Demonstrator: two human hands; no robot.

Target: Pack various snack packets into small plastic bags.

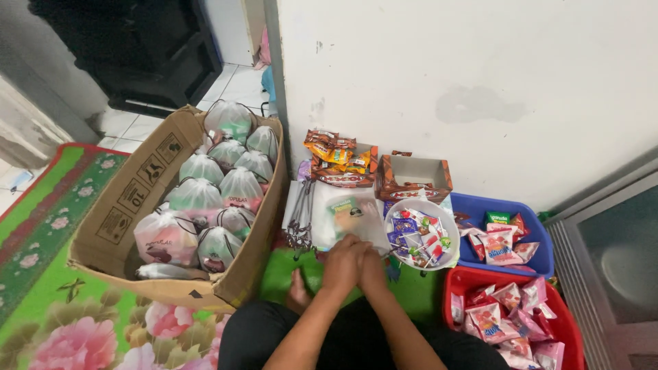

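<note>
Both hands are low and together: the left hand (343, 264) is pressed against the right hand (372, 268), fingers curled in close; whether they pinch anything cannot be told. Just beyond the fingertips lies a stack of clear drawstring bags (348, 218), touching or nearly so. Right of the fingers sits a white bowl of wrapped candies (421, 233). Left of them stands a cardboard box (130, 205) of filled pouches (241, 186).

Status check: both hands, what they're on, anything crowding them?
Left hand and right hand together, resting on clear plastic bags. No firm grip visible. White candy bowl close at right; cardboard box at left.
</note>
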